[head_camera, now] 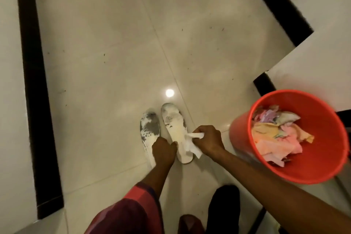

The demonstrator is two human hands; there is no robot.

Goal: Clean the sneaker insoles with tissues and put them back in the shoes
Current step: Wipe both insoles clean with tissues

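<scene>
On glossy tile (pixel 106 74): right grip (pixel 208 139) pinches crumpled tissue (pixel 191 142) over insole (pixel 175 125); left grip (pixel 163 150): hold unclear.

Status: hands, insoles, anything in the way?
Right hand grips tissue on paler insole. Left hand pinches its edge. Grey-stained insole alongside. Red bucket stands clear.

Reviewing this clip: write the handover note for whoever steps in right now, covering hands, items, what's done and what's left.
Right hand: grips a white tissue on the whiter insole.
Left hand: curled at the insoles' heel ends, thumb against the whiter insole; grip unclear.
Stained insole: beside it on the floor, large grey patches.
Orange bucket: to the right, holding crumpled scraps.
Done: one insole mostly white.
Left: finish its grey toe, wipe the stained insole, refit both. No sneakers clearly in view.
</scene>
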